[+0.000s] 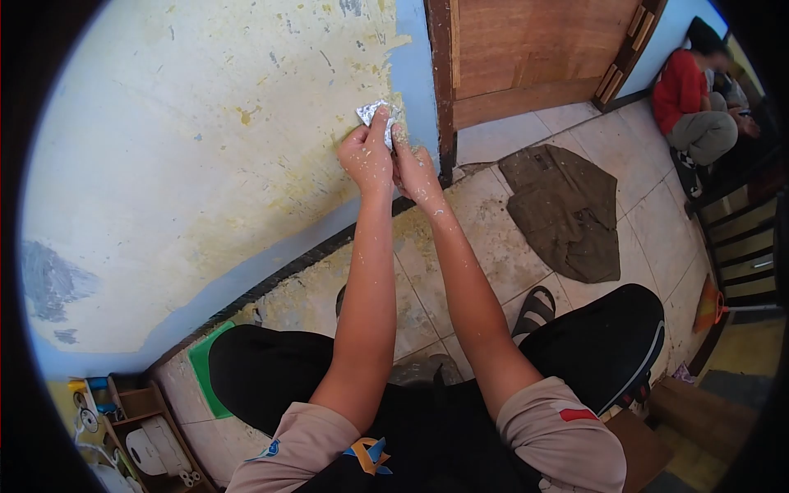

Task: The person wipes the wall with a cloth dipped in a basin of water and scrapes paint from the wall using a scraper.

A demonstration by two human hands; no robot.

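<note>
My left hand (367,158) and my right hand (417,171) are close together against the wall, both closed on a flat metal scraper (371,110). Its silvery, paint-specked blade shows above my fingers; its lower part is hidden in my grip. The blade lies at the wall's edge, where the yellowish, scraped surface (214,131) meets a blue painted strip (415,90). Pale flecks cling to both hands and forearms.
A brown wooden door (526,49) stands right of the wall. Brown cloth (567,214) lies on the tiled floor amid paint crumbs. A person in red (680,86) crouches at far right, near black railings (748,255). A wooden shelf (136,403) stands lower left.
</note>
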